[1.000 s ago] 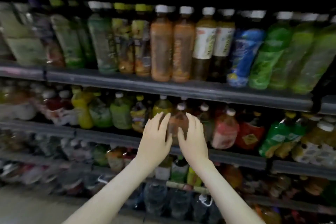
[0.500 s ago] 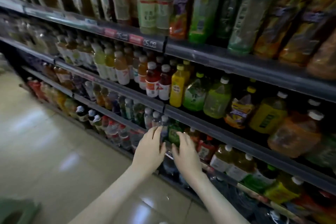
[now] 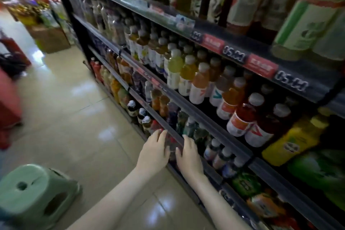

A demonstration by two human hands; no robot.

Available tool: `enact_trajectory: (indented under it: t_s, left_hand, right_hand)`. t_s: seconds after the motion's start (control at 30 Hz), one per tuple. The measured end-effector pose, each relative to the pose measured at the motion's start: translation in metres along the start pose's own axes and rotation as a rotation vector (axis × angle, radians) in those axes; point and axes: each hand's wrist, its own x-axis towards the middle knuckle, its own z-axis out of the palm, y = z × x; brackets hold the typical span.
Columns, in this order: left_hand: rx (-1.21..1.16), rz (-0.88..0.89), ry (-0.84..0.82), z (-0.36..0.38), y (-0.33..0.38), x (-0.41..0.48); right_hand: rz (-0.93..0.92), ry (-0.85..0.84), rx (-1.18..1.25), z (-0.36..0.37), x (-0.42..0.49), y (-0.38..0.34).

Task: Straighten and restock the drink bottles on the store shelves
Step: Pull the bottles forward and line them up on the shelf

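Both hands reach to the front edge of a low shelf (image 3: 158,119), just below the centre of the view, toward 6 o'clock. The left hand (image 3: 153,153) and the right hand (image 3: 189,157) hold their fingers nearly straight and close together, one on each side of a dark bottle (image 3: 172,146). It is too blurred to tell if they press it. Rows of drink bottles (image 3: 197,84) fill the shelf above, toward 1 o'clock. A green stool (image 3: 35,192) stands on the floor at 8 o'clock.

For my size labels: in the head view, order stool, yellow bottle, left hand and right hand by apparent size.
1. stool
2. yellow bottle
3. left hand and right hand: alike, not ranked.
Nearness to the camera may enlarge the stool.
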Motion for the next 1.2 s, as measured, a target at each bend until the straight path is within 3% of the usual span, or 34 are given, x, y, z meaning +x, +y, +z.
enact_trajectory:
  t_s: [0.2,0.4,0.7,0.8,0.9,1.03,1.2]
  left_hand:
    - [-0.048,-0.079,-0.009,-0.037,-0.104,0.071]
    - [-0.027,0.004,-0.096,-0.06,-0.216,0.16]
    - [-0.022,0.077,-0.211,-0.025,-0.31,0.253]
    - [-0.118,0.076,-0.176,0.031,-0.331,0.283]
    - [-0.21,0.122,-0.104,0.087,-0.345,0.307]
    - [-0.277,0.262,0.058,0.147,-0.359,0.345]
    - [-0.314,0.345,0.235,0.193,-0.363,0.395]
  right_hand:
    - [-0.021,-0.023,0.023,0.069,0.088,-0.077]
    - [0.156,0.032,0.113,0.136,0.175,-0.137]
    - [0.284,0.037,0.061,0.2,0.262,-0.147]
    - [0.241,0.142,-0.209,0.228,0.298,-0.117]
    - [0.21,0.373,-0.402,0.253,0.331,-0.078]
    - [0.185,0.625,-0.56,0.261,0.359,-0.036]
    - [0.133,0.799,-0.662,0.269,0.382,0.001]
